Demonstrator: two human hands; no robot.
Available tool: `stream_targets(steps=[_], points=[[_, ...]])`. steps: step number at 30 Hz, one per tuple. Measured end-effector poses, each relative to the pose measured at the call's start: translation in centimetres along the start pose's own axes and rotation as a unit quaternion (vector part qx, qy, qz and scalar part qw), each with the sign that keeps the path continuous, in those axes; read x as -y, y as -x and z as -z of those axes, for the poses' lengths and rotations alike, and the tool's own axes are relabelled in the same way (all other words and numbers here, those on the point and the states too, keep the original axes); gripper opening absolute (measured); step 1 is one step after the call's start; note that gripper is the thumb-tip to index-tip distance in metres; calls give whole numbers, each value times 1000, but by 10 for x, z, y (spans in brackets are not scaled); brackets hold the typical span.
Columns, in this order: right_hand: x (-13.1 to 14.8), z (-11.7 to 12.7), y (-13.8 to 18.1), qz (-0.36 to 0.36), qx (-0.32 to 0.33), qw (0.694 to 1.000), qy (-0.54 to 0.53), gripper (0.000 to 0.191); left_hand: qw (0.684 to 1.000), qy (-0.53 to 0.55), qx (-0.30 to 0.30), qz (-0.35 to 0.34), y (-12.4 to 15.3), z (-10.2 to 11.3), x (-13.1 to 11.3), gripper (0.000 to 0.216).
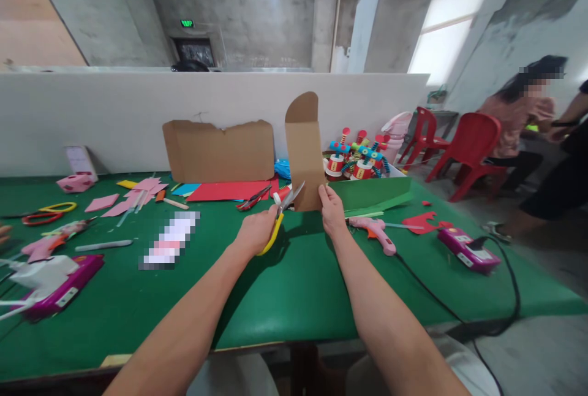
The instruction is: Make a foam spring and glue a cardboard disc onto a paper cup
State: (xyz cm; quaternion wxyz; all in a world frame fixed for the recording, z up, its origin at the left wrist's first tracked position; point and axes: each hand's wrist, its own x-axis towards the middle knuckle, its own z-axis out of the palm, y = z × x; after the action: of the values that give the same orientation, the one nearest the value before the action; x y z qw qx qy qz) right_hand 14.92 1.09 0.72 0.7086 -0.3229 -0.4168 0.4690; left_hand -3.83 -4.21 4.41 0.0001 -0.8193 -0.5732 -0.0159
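Note:
My left hand [257,232] is closed on yellow-handled scissors [274,235], whose blades point up and to the right. The blades overlap the lower left edge of a brown cardboard strip [304,154] in this view; whether they touch it I cannot tell. The strip stands upright and has a rounded top flap. At its lower right edge, my right hand [331,211] pinches it between thumb and fingers. Just beyond my right hand lie a folded green paper sheet [372,195] and a pink glue gun [374,230].
A larger cardboard piece [220,151] leans on the white partition [114,120]. Behind the strip are paper-cup figures [362,166]. Red paper [225,191], pink scraps [138,195] and purple power strips [468,250] lie on the green table. Another person [519,114] sits at right.

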Motion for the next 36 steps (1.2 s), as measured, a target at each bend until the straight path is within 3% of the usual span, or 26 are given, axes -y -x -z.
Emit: stream_targets(steps=[6, 12, 20, 30, 36], points=[[-2, 0, 1, 14, 10, 999, 34, 40, 999, 37, -12, 2, -6, -15, 8, 33], [-4, 2, 0, 33, -3, 996, 84, 39, 1000, 18, -18, 3, -4, -10, 6, 37], [-8, 0, 1, -22, -4, 1000, 21, 40, 1000, -2, -21, -2, -3, -8, 6, 40], [-1, 0, 2, 27, -4, 998, 55, 35, 999, 28, -32, -11, -1, -8, 6, 36], [-2, -4, 4, -21, -5, 1000, 8, 40, 998, 52, -17, -19, 0, -7, 9, 38]])
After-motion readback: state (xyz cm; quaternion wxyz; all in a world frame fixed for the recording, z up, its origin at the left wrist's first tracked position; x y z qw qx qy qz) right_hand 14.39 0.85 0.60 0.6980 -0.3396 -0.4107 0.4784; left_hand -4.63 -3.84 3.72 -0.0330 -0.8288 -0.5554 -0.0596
